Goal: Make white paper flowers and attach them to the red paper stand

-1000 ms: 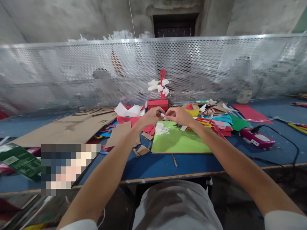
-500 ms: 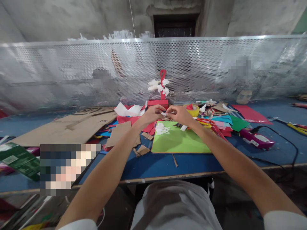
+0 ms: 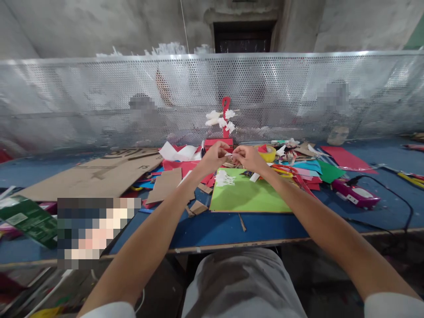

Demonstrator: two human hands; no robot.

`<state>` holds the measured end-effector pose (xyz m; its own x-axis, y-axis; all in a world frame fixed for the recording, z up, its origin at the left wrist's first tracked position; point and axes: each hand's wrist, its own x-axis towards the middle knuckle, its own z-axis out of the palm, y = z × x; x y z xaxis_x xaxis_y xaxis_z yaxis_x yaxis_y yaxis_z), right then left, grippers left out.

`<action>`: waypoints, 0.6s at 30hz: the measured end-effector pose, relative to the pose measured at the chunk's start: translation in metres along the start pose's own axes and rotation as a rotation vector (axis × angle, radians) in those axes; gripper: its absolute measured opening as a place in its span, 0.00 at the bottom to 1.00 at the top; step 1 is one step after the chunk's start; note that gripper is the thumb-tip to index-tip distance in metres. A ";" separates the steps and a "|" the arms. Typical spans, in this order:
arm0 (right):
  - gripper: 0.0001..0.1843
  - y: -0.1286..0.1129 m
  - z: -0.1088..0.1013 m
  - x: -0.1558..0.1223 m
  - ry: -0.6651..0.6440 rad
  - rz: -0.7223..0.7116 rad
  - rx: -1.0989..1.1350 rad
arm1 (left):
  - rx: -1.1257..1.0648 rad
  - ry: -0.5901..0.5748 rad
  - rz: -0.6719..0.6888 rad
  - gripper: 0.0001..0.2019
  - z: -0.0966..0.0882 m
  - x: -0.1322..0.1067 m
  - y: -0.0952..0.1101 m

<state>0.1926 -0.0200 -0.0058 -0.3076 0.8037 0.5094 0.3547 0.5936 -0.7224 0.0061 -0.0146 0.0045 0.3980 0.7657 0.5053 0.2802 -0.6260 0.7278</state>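
My left hand (image 3: 213,157) and my right hand (image 3: 247,158) meet above the far edge of a green sheet (image 3: 248,196), fingertips pinched together on a small white paper piece (image 3: 228,155). A cluster of white paper cut-outs (image 3: 224,178) lies on the green sheet just below my hands. Behind them stands a red upright model with white paper flowers (image 3: 222,118) on a red base.
Blue table (image 3: 212,229) is littered with coloured paper scraps. A large cardboard sheet (image 3: 96,174) lies at the left, a pink glue gun (image 3: 354,193) with black cable at the right, yellow tape roll (image 3: 269,153), red scissors (image 3: 289,170). A perforated metal screen (image 3: 99,97) runs along the back.
Both hands have risen slightly and drawn closer over the white piece; otherwise the scene is the same.
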 end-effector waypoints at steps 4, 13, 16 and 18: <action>0.05 0.002 -0.001 0.001 0.006 0.005 0.021 | 0.074 0.016 0.039 0.18 0.000 -0.001 -0.001; 0.10 -0.001 -0.006 0.000 0.025 -0.065 0.003 | 0.067 0.016 0.035 0.17 -0.002 0.001 -0.005; 0.10 0.000 -0.006 0.000 0.022 -0.071 0.005 | 0.038 0.025 0.036 0.17 -0.003 0.003 -0.008; 0.10 0.001 -0.006 0.001 0.026 -0.067 0.009 | 0.033 0.031 0.049 0.16 -0.003 0.004 -0.010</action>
<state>0.1980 -0.0183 -0.0035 -0.3070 0.7629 0.5690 0.3265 0.6460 -0.6900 0.0020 -0.0048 0.0002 0.3847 0.7379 0.5545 0.2897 -0.6669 0.6865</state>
